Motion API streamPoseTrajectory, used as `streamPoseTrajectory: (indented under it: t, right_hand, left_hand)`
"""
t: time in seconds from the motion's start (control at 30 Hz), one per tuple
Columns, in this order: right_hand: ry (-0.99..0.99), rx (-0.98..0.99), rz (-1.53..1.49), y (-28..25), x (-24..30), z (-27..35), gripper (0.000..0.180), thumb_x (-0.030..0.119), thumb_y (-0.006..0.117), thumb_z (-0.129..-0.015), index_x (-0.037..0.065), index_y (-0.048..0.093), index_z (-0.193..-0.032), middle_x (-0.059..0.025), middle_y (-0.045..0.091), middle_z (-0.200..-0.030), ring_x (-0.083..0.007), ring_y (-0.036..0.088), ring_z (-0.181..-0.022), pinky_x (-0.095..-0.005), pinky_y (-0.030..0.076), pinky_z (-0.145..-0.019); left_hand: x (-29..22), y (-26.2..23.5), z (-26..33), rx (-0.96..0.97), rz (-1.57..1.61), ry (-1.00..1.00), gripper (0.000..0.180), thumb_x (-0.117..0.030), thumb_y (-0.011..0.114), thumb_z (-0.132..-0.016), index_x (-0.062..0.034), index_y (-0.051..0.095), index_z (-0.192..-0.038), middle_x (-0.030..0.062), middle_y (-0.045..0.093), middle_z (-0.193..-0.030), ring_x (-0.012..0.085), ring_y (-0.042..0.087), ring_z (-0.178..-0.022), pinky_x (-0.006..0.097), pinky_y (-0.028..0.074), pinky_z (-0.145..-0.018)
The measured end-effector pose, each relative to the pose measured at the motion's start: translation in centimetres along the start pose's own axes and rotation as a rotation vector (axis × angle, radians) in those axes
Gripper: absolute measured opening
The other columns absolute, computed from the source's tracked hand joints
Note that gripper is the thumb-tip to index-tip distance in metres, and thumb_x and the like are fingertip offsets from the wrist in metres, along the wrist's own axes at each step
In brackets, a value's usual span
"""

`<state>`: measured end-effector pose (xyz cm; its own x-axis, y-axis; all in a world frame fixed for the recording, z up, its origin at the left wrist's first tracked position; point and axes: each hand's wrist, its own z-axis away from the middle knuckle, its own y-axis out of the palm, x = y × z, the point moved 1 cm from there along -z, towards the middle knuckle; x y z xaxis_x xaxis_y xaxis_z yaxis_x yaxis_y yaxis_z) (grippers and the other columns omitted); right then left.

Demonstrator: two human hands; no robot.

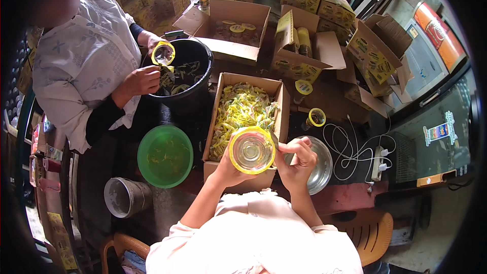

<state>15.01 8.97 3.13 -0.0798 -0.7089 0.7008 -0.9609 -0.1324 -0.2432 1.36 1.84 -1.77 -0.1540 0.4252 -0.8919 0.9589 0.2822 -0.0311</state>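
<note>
Clear glass jar (252,150) with yellow rim band: rigid, smooth, likely slippery and breakable. It is held above the cardboard box (221,102) of yellow strips. Left hand (229,169) cups its base, fingers wrapped; right hand (298,156) pinches at the rim. Grip the body wall.

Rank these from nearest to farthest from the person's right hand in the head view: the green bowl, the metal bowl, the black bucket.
From the right hand:
1. Metal bowl, just beneath and right of it.
2. Green bowl, off to the left.
3. Black bucket, upper left, by the co-worker.
</note>
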Motion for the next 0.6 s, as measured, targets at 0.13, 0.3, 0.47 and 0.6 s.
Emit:
streamPoseTrajectory:
  t: [0.13,0.3,0.47,0.6]
  right_hand:
    - [0.014,0.013,-0.012,-0.01,-0.17,-0.17,0.016,-0.002,0.070,-0.059,0.010,0.063,-0.068,-0.0003,0.059,-0.060,-0.0112,0.048,-0.053,-0.0252,0.030,-0.063]
    - [0.050,0.064,-0.050,-0.21,-0.09,-0.16,0.016,-0.001,0.071,-0.059,0.010,0.063,-0.067,0.0002,0.059,-0.060,-0.0109,0.048,-0.054,-0.0250,0.029,-0.063]
    - [0.047,0.078,-0.053,-0.04,0.16,-0.34,0.015,-0.001,0.071,-0.060,0.010,0.063,-0.066,0.0004,0.060,-0.061,-0.0109,0.047,-0.054,-0.0256,0.029,-0.064]
    - [0.030,0.063,-0.016,-0.08,0.67,-0.39,0.015,-0.001,0.070,-0.060,0.011,0.063,-0.067,0.0000,0.059,-0.059,-0.0112,0.048,-0.054,-0.0259,0.029,-0.064]
  left_hand:
    - [-0.26,-0.27,-0.10,0.044,-0.090,0.028,0.072,-0.013,0.078,-0.057,-0.0048,0.041,-0.118,0.0106,0.048,-0.114,0.0250,0.047,-0.107,0.037,0.036,-0.093]
    - [-0.12,-0.15,-0.12,-0.047,-0.001,0.003,0.072,-0.012,0.080,-0.053,-0.0066,0.044,-0.115,0.0089,0.043,-0.112,0.0239,0.044,-0.107,0.035,0.037,-0.091]
    - [0.01,-0.44,-0.21,-0.053,-0.109,0.037,0.068,-0.012,0.081,-0.053,-0.0074,0.045,-0.111,0.0075,0.039,-0.107,0.0243,0.042,-0.105,0.035,0.038,-0.089]
    - [-0.21,-0.64,-0.44,-0.005,-0.126,0.038,0.066,-0.011,0.081,-0.054,-0.0071,0.045,-0.110,0.0074,0.037,-0.106,0.0253,0.042,-0.104,0.036,0.038,-0.088]
